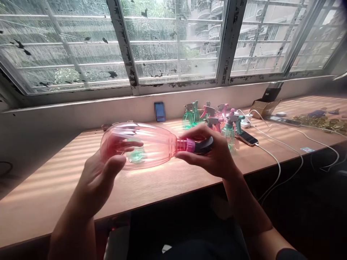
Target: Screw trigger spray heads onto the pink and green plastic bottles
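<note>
A see-through pink spray bottle (pixel 146 144) is held sideways above the table, its base to the left and its neck to the right. My left hand (pixel 100 177) cups the base, with the thumb in front and the fingers behind, visible through the plastic. My right hand (pixel 208 151) is closed around the neck, where a pink collar (pixel 190 145) and a dark spray head (pixel 204 145) show between thumb and fingers. Part of the spray head is hidden by that hand. Through the pink wall shows something green (pixel 136 155) on the table.
Several green and pink spray bottles (pixel 188 119) stand behind my right hand on the wooden table (pixel 151 187). A phone (pixel 159 111) leans against the wall under the window. Another phone (pixel 247 138) lies on the right with a white cable (pixel 273 157). Farther right are a cardboard box (pixel 261 107) and scattered small parts (pixel 322 122).
</note>
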A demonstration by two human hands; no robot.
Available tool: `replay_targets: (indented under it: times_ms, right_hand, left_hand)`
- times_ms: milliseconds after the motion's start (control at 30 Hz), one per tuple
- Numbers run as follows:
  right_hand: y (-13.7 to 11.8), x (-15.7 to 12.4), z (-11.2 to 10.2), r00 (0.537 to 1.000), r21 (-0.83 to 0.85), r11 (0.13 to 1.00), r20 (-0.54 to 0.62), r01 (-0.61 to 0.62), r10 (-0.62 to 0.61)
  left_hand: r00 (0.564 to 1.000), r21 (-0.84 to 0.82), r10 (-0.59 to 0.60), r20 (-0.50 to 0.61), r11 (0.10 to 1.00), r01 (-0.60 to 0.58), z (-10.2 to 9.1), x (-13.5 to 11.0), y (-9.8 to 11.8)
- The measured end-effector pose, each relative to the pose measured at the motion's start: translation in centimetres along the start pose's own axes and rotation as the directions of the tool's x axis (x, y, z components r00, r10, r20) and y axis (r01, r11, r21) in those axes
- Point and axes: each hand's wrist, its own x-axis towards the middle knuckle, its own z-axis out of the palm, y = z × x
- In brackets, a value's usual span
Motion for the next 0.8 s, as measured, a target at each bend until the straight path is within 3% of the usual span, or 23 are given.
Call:
replay_targets:
  times_ms: [100,200,333,567,800]
  right_hand:
    - [0.0,0.5,-0.2,0.991,0.181,0.974,0.026,-0.133,0.131]
    - [0.1,0.9,-0.4,0.961,0.360,0.891,0.134,-0.275,0.242]
    - [0.5,1.1,-0.4,0.924,0.403,0.833,0.214,-0.379,0.317]
    - [1.1,1.0,0.3,0.923,0.447,0.810,0.235,-0.380,0.303]
    - [0.5,1.1,0.0,0.910,0.455,0.801,0.326,-0.389,0.256]
  left_hand:
    - [0.999,-0.115,0.021,-0.024,0.993,-0.023,-0.3,-0.3,0.2]
    - [0.993,0.005,0.104,-0.050,0.995,-0.104,-0.7,-0.6,-0.3]
    - [0.984,0.078,0.171,-0.044,0.983,-0.168,-0.8,-0.7,-0.7]
    - [0.998,-0.048,0.057,-0.035,0.997,-0.059,-0.2,-0.8,0.0]
    - [0.988,0.040,0.126,-0.084,0.992,-0.123,-1.4,-1.0,-0.8]
